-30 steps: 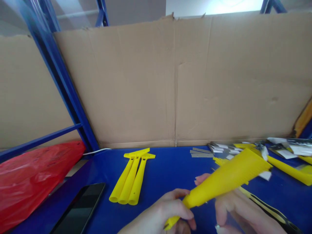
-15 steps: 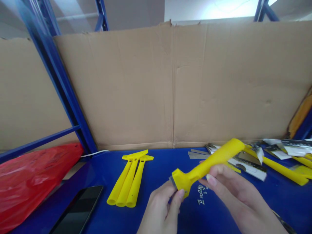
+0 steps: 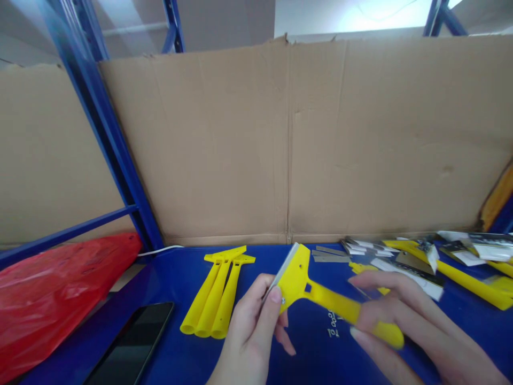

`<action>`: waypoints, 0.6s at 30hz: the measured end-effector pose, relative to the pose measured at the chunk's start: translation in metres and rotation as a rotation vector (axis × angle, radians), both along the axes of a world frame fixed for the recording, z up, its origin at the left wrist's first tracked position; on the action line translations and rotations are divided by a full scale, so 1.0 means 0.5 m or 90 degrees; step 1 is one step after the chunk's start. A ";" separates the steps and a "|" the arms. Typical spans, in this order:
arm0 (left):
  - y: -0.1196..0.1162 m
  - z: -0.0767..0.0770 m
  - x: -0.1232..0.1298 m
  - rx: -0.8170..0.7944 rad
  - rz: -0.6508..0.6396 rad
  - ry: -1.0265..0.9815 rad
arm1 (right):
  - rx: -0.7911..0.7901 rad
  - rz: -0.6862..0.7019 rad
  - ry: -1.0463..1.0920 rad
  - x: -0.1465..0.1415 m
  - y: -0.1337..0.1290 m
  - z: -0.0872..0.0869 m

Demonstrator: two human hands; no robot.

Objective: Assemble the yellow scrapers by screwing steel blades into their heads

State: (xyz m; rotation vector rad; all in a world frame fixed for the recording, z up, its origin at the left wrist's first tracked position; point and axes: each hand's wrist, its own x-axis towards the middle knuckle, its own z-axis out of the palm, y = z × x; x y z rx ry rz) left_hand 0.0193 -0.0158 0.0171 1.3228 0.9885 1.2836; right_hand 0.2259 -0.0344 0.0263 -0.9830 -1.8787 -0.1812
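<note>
There's one camera, up on the person's head, looking forward and down across the blue tabletop (image 3: pixel 176 280). It sits close: the hands (image 3: pixel 250 326) rise from the bottom edge, while cardboard (image 3: pixel 224 149) straight ahead spans much of the view.

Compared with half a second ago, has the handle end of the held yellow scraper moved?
Yes, downward in view: the handle end was at the cardboard's bottom edge; now it sits well below.

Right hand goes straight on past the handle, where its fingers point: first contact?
Probably the yellow scraper head, which the left hand grips near its lower end. The right hand points leftward, roughly along the handle. Depth is unclear; it might pass behind the head.
</note>
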 end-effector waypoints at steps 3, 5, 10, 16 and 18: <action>-0.002 0.005 -0.005 0.001 -0.007 0.013 | -0.079 0.009 0.070 0.001 0.000 0.014; -0.004 0.006 -0.006 -0.022 -0.021 0.027 | -0.223 0.073 0.132 -0.010 0.001 0.024; -0.006 0.010 -0.008 -0.048 -0.044 0.083 | -0.464 0.161 0.249 -0.048 0.010 0.032; -0.004 0.010 -0.004 -0.054 -0.057 0.099 | -0.422 0.119 0.289 -0.063 0.018 0.016; -0.006 0.007 0.001 -0.066 -0.066 0.111 | -0.414 0.116 0.310 -0.064 0.020 0.008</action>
